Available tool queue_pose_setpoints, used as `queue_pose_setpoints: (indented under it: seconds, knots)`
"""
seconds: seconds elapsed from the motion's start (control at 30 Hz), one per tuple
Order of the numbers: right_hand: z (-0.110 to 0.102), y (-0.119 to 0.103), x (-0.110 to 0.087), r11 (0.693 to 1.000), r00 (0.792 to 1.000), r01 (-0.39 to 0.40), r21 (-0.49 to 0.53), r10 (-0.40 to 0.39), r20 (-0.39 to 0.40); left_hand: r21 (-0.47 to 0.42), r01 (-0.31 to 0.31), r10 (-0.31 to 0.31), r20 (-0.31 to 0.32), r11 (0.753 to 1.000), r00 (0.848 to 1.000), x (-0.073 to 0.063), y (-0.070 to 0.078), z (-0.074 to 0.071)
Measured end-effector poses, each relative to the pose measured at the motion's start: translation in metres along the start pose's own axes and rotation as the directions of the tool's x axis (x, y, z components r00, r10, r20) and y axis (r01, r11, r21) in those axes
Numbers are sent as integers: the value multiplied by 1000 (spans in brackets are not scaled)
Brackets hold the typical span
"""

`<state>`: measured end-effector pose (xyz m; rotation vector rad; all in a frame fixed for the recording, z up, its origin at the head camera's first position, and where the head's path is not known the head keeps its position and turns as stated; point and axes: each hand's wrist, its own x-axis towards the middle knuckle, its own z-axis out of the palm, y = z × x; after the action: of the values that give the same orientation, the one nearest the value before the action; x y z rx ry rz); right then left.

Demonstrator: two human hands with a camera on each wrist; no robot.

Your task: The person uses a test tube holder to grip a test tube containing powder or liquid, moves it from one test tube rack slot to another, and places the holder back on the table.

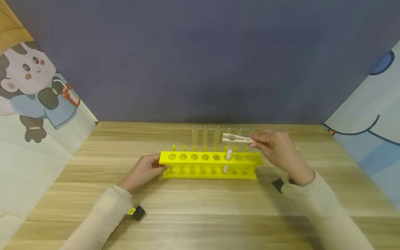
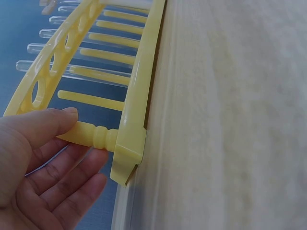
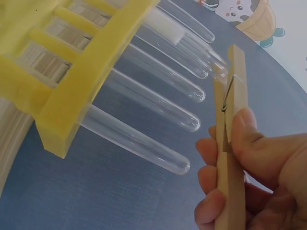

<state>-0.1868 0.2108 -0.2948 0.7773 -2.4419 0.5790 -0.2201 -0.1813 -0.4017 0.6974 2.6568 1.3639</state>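
A yellow test tube rack stands on the table, with several clear tubes upside down on its rear pegs. My left hand grips its left end, thumb and fingers around the turned end post in the left wrist view. With my right hand I pinch a wooden test tube clamp by its handle, above the rack's right half. At the clamp's tip, in the right wrist view, is the end of a clear tube. White material shows in that tube, which stands in a front-row hole.
Behind the rack rises a dark blue-grey panel. Cartoon-printed side panels flank the wood-grain table. Black pieces of the wrist gear hang below both sleeves.
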Motion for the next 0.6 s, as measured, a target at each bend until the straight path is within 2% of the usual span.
queue_pose_setpoints:
  seconds: [0.27, 0.6]
  knots:
    - [3, 2, -3, 1000, 1000, 3, 2, -3, 1, -4, 22, -22, 7, 1000, 1000, 0, 0, 0]
    - [12, 6, -8, 1000, 1000, -12, -8, 13, 19, 3, 13, -13, 1, 1000, 1000, 2, -4, 0]
